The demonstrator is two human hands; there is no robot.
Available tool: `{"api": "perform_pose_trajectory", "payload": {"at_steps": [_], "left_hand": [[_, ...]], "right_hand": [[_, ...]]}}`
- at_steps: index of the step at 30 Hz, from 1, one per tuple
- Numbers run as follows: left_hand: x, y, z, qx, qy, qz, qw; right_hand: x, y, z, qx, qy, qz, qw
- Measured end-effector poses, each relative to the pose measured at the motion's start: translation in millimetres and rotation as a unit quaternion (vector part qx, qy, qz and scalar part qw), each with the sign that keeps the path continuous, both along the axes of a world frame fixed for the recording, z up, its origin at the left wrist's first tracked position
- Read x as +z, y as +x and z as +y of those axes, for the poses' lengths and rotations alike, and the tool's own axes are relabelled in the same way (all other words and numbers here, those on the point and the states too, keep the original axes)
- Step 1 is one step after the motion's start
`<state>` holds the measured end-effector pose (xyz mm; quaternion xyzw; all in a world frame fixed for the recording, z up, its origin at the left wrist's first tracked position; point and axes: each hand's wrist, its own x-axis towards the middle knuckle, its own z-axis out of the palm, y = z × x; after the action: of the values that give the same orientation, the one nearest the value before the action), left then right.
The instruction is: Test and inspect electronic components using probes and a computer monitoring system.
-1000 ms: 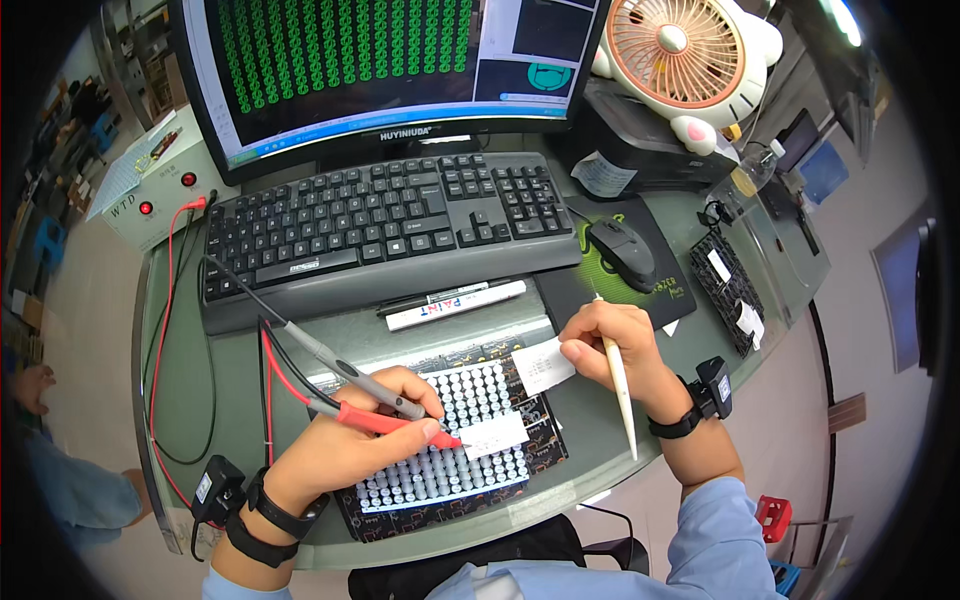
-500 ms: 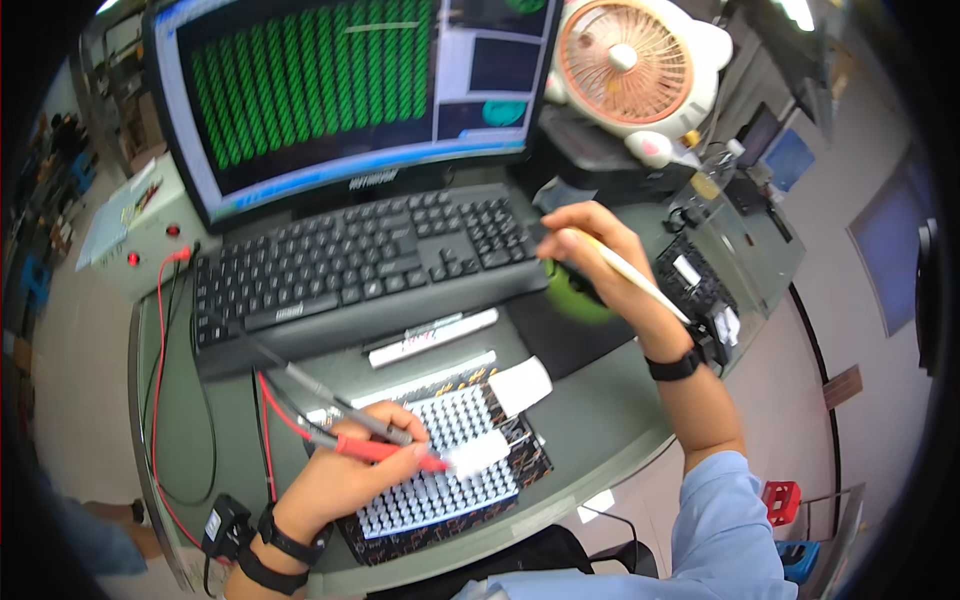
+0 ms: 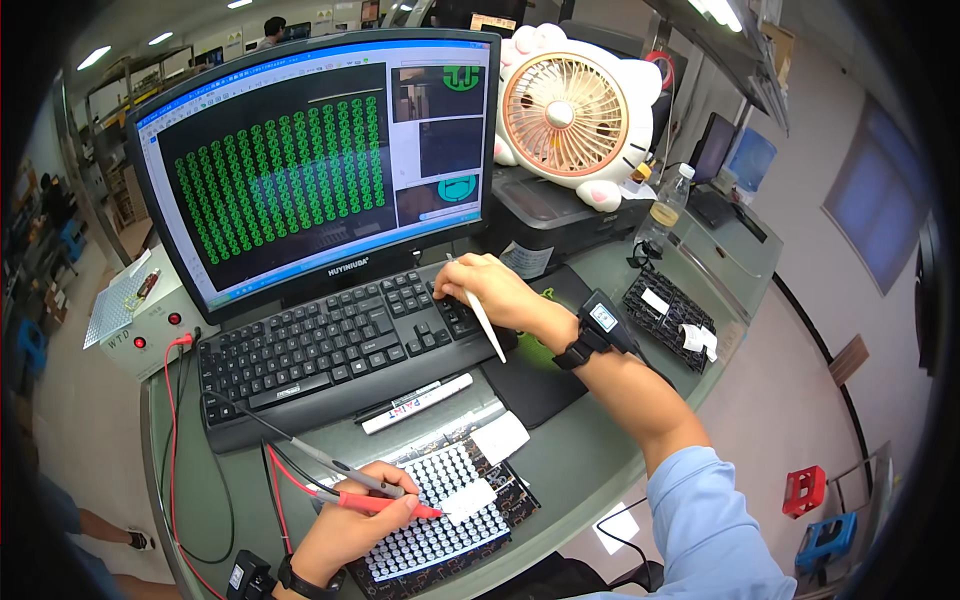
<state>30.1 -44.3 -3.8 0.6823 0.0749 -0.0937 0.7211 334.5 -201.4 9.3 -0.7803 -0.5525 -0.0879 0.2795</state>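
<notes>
My left hand point(image 3: 345, 535) is closed around a red test probe point(image 3: 370, 502) and a grey test probe point(image 3: 352, 474). The red tip reaches a small white paper slip point(image 3: 470, 500) on a circuit board panel point(image 3: 432, 546) covered with rows of round white parts. Whether the tip touches the panel I cannot tell. My right hand point(image 3: 495, 288) rests its fingers on the number pad of a black keyboard point(image 3: 345, 345). A slim white pen-like tool point(image 3: 486, 326) is held in that hand, slanting back below the palm.
Behind the keyboard stands a monitor point(image 3: 290, 180) with green patterns. A cat-shaped fan point(image 3: 562, 115), a bottle point(image 3: 668, 205) and a dark board panel point(image 3: 668, 308) are to the right. Markers point(image 3: 417, 403) lie before the keyboard; a white test box point(image 3: 150, 325) stands left.
My right hand has moved left and down from above the mouse area onto the number pad. The left hand keeps both probes over the panel. The whole view has shifted and tilted.
</notes>
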Motion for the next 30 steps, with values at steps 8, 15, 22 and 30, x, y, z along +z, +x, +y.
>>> {"api": "perform_pose_trajectory", "payload": {"at_steps": [8, 15, 22, 30], "left_hand": [[-2, 0, 1, 0.003, 0.002, 0.002, 1.000], [0, -1, -1, 0.001, 0.000, -0.004, 1.000], [-3, -1, 1, -0.003, -0.006, -0.004, 1.000], [-6, 1, 4, -0.012, -0.006, -0.027, 1.000]], "right_hand": [[-2, 9, -21, -0.089, 0.008, -0.093, 0.992], [-1, 7, -19, -0.092, 0.058, -0.081, 0.991], [-2, 10, -2, -0.098, 0.050, -0.109, 0.988], [-6, 11, -7, -0.142, 0.035, -0.113, 0.983]]}}
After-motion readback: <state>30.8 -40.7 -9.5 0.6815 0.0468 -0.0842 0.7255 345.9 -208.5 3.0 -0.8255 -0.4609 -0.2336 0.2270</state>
